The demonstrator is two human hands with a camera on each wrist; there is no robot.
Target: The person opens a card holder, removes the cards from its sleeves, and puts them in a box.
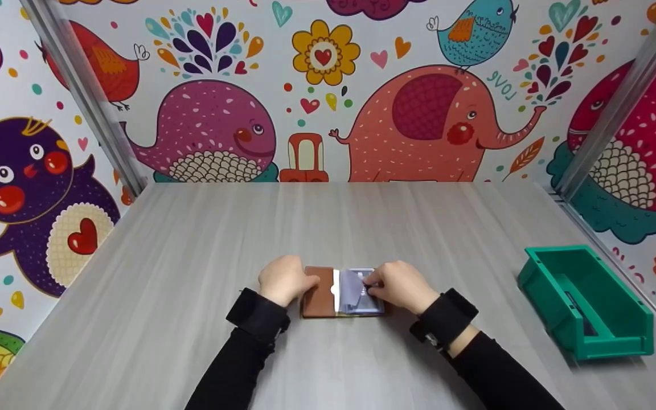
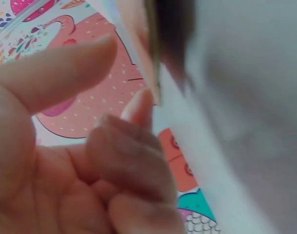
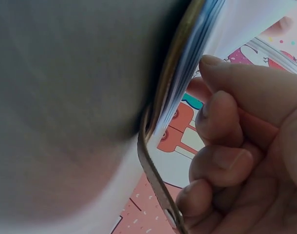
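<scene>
While working before the printed wall [image 1: 316, 114], use the wide table [image 1: 208, 233] as firm support. Leave the green bin [image 1: 615, 346] at its place on the right, well apart from the work. Keep the brown wallet [image 1: 322, 299] lying open in the near middle of the table, between both hands, brown side to the left. Steady it first with the left hand [image 1: 281, 279]: thumb at the left part of the wallet, other fingers bent; cannot tell whether really pinching or only pressing. With the right hand [image 1: 405, 285], narrow at the fingertips and seemingly pinching a clear sleeve [image 1: 352, 290], lift gently by the free edge, probably best only one layer at a time. Avoid pulling too strongly, for fear of dragging the wallet or creasing the thin plastic. Mind also the narrow strap [image 3: 158, 180], visible in the right wrist view beside the curled fingers; better not to trap it under the hand.
</scene>
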